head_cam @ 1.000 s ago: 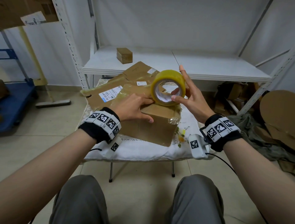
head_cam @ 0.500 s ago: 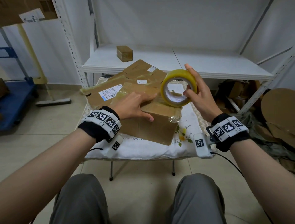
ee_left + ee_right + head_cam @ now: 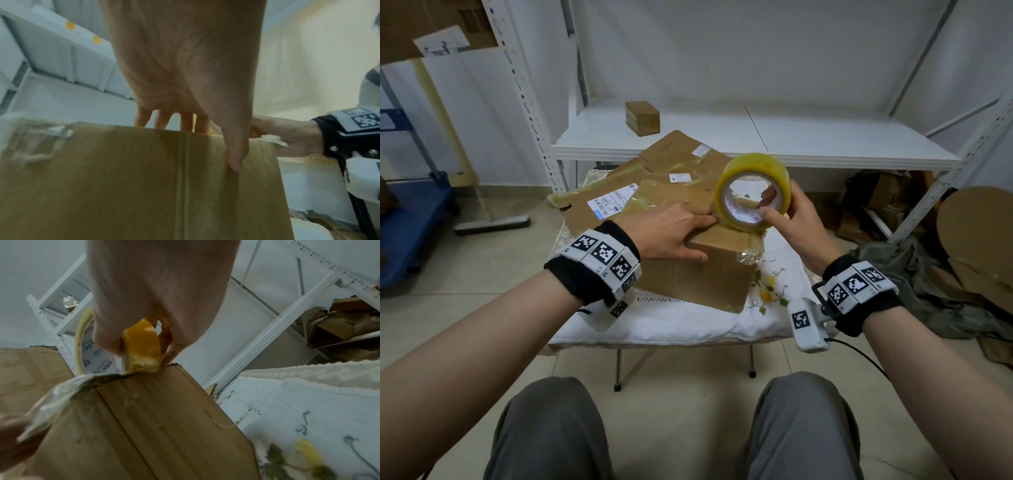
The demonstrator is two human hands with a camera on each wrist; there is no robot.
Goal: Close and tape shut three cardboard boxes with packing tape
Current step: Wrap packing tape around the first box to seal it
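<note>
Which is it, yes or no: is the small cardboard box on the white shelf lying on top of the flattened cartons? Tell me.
No, the small cardboard box sits apart on the white shelf, behind the flattened cartons on the stool.

Folding table point(image 3: 616, 368), white cloth point(image 3: 688, 322) over it, bears cardboard box point(image 3: 705, 284)

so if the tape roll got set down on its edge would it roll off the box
Probably. The tape roll is a round hoop, held upright on its rim by the right hand. The box top looks tilted, so it may roll. Laid flat, it should stay.
</note>
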